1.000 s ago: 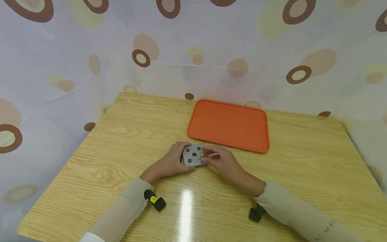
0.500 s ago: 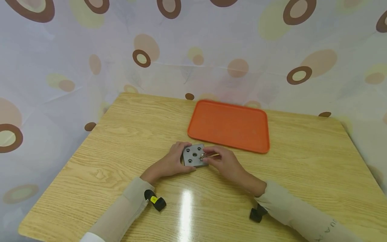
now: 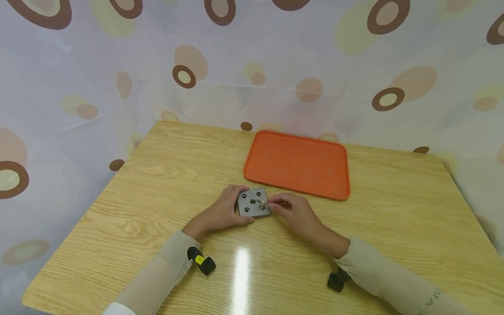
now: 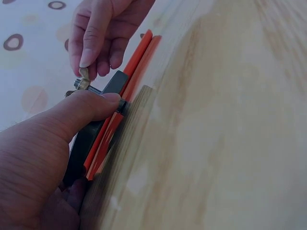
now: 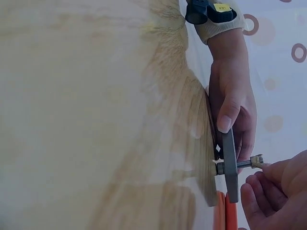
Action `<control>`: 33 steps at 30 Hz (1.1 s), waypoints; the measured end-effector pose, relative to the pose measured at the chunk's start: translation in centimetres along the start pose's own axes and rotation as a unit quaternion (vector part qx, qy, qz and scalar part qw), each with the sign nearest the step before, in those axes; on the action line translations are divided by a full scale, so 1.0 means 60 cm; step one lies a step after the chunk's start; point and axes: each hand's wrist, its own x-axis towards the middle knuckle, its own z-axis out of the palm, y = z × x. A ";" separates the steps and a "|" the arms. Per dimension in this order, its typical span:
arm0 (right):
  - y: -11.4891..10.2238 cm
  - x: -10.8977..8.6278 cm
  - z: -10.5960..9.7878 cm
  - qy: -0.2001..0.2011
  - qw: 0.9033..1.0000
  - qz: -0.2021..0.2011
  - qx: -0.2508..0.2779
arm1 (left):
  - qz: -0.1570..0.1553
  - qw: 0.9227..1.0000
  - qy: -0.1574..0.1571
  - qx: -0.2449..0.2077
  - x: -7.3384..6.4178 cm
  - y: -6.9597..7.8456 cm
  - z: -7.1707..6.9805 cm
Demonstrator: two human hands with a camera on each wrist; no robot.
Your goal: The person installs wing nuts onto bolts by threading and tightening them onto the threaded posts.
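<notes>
A grey square metal plate point(image 3: 245, 203) with several holes lies level above the wooden table. My left hand point(image 3: 222, 213) grips it from the left, thumb along the near edge and fingers at the far edge. A threaded bolt point(image 5: 245, 164) stands upright through the hole at the plate's near right corner; its head point(image 5: 220, 168) shows beneath the plate in the right wrist view. On the bolt's upper end sits a brass-coloured wing nut point(image 4: 84, 74). Thumb and forefinger of my right hand point(image 3: 298, 214) pinch one wing of it.
An orange tray point(image 3: 297, 162) lies flat just behind the plate and hands. Wooden tabletop point(image 3: 189, 170) extends around them, with a patterned cloth point(image 3: 236, 52) hanging behind. Black wrist cameras point(image 3: 205, 264) sit on both sleeves.
My right hand has drawn slightly to the right, and its fingers have shifted on the wing nut, leaving the bolt more visible. Left hand and plate have stayed almost still.
</notes>
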 end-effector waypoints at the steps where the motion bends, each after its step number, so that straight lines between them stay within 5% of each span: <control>1: 0.000 0.000 0.000 0.000 1.000 -0.001 0.001 | 0.000 1.000 0.000 0.000 0.000 0.000 0.000; 14: -0.065 -0.003 -0.001 -0.005 1.000 0.002 0.015 | -0.003 1.000 0.001 0.003 0.001 -0.003 0.000; 21: -0.003 0.008 0.017 -0.004 1.000 -0.009 0.021 | -0.006 1.000 -0.003 -0.001 0.000 -0.001 0.000; 33: -0.007 0.010 0.016 -0.009 1.000 -0.002 0.025 | -0.003 1.000 -0.004 0.000 0.000 -0.001 -0.001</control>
